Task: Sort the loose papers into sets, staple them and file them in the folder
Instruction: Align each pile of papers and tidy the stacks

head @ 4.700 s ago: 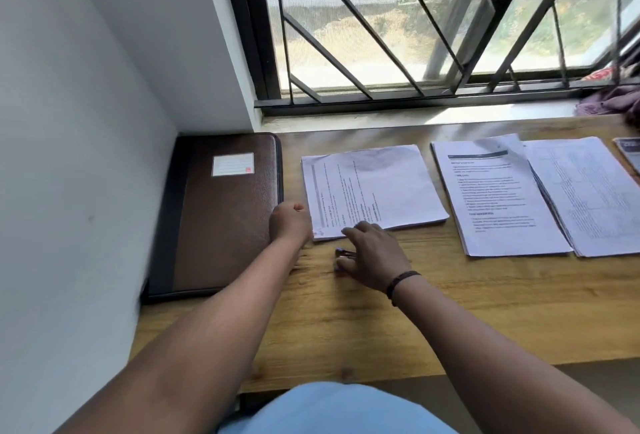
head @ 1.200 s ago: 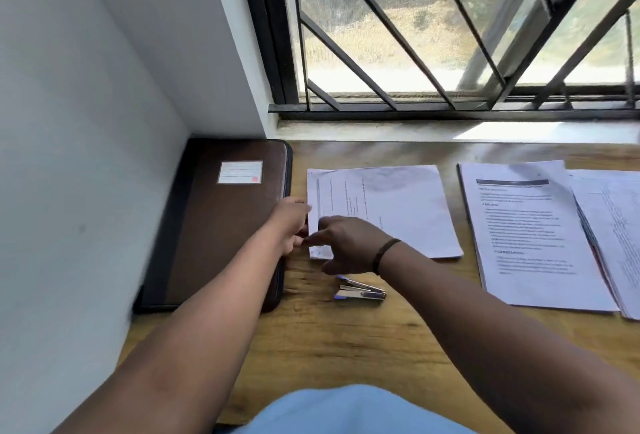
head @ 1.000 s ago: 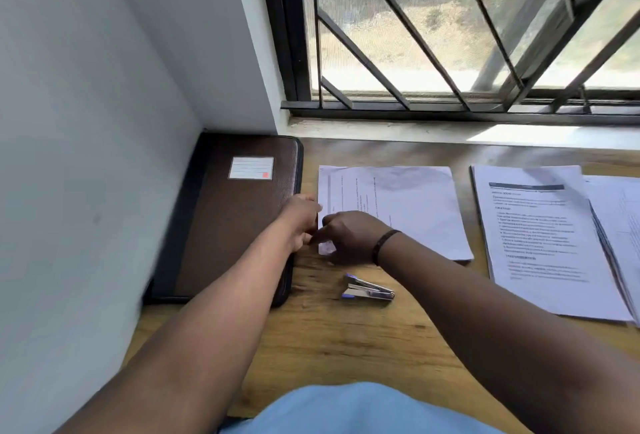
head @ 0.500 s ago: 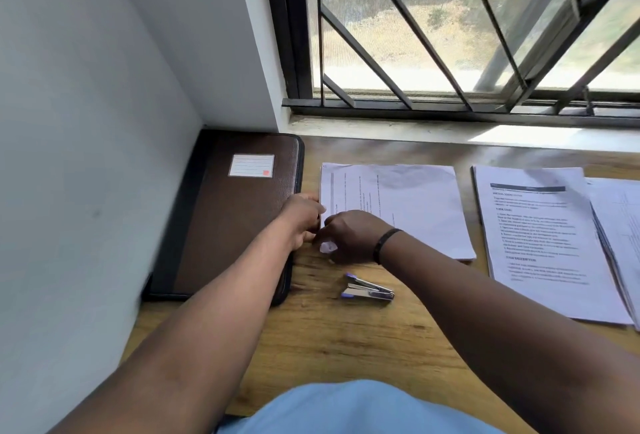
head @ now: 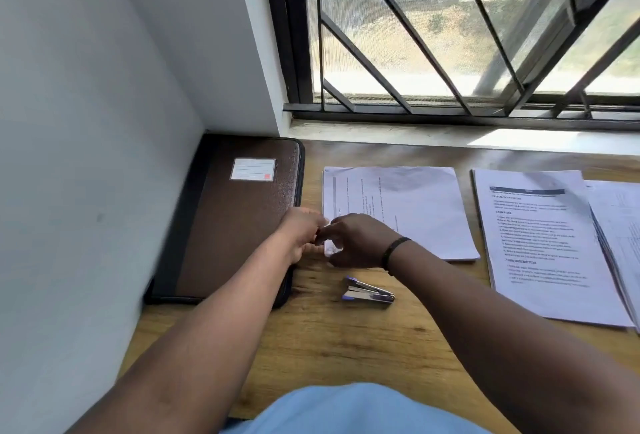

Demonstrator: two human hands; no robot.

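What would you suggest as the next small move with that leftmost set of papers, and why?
Probably lift the leftmost paper set toward the closed brown folder and open it. Both the left hand and the right hand pinch its near-left corner, and the stapler lies set down on the desk.

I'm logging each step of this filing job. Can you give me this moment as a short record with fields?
folder: closed, flat on desk by the wall
stapler: lying on desk, untouched
left paper set: both hands at its near-left corner
left hand: fingers curled at that corner
right hand: pinching that corner
other paper sets: lying to the right
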